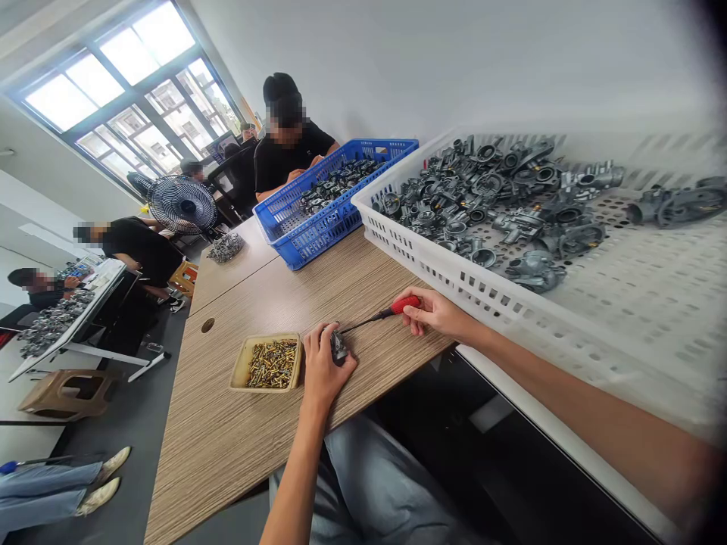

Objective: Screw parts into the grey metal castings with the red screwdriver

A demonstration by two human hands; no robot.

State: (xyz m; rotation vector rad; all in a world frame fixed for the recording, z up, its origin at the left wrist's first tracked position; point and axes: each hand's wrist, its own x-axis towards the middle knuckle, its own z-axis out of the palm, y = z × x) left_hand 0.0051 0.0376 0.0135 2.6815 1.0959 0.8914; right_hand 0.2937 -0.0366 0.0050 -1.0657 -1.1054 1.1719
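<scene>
My left hand (pixel 322 365) presses down on a small grey metal part (pixel 339 347) lying on the wooden table (pixel 238 424); most of the part is hidden under my fingers. In my right hand (pixel 435 312) is a screwdriver (pixel 379 315) with a red handle. Its thin shaft slants left, and the tip meets the metal part. Just left of my left hand sits a shallow tan tray (pixel 238 371) filled with small brass screws (pixel 273 364).
A large white perforated crate (pixel 488 295) with several grey metal castings (pixel 488 204) stands at my right. A blue crate (pixel 310 238) of similar parts lies farther back. A person in black sits behind it. A fan (pixel 182 204) and other workers are at the left.
</scene>
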